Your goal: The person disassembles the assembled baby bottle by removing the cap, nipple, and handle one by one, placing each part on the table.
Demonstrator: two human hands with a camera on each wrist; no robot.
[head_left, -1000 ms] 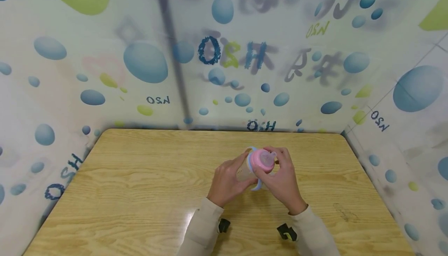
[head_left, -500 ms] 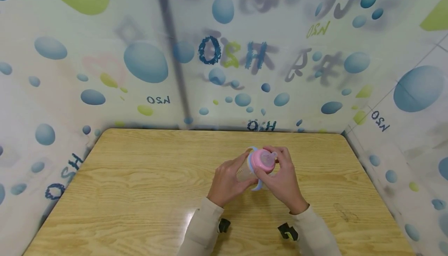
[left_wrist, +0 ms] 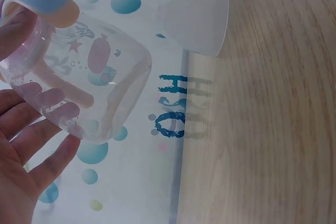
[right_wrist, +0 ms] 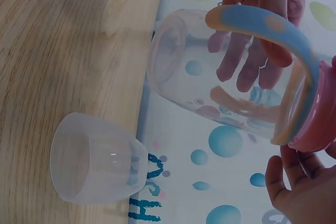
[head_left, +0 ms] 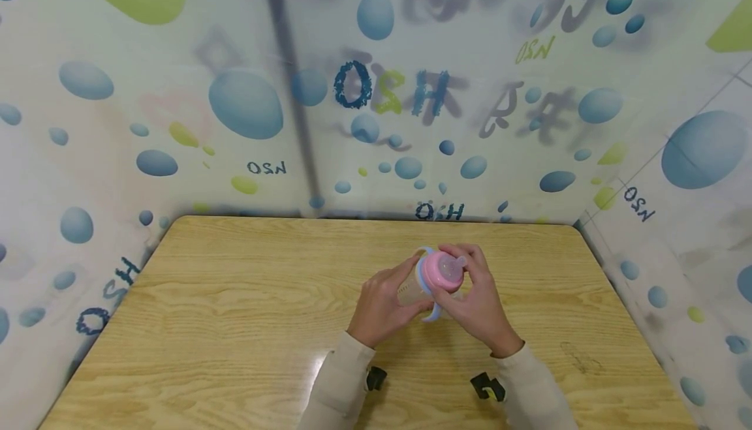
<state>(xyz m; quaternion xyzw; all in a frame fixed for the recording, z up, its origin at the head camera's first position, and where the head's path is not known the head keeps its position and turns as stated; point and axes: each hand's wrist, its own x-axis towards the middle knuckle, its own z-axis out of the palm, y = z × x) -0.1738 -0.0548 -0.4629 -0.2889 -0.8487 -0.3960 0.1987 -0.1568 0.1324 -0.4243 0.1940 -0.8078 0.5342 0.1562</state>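
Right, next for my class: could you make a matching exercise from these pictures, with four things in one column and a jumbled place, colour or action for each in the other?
Things
1. Left hand
2. Right hand
3. Translucent cup
4. Handle

Descriptions
A. Holds the pink collar
B. Blue with peach patches
C. Grips the clear bottle
D. On the wooden table

Pairs: 1-C, 2-A, 3-D, 4-B
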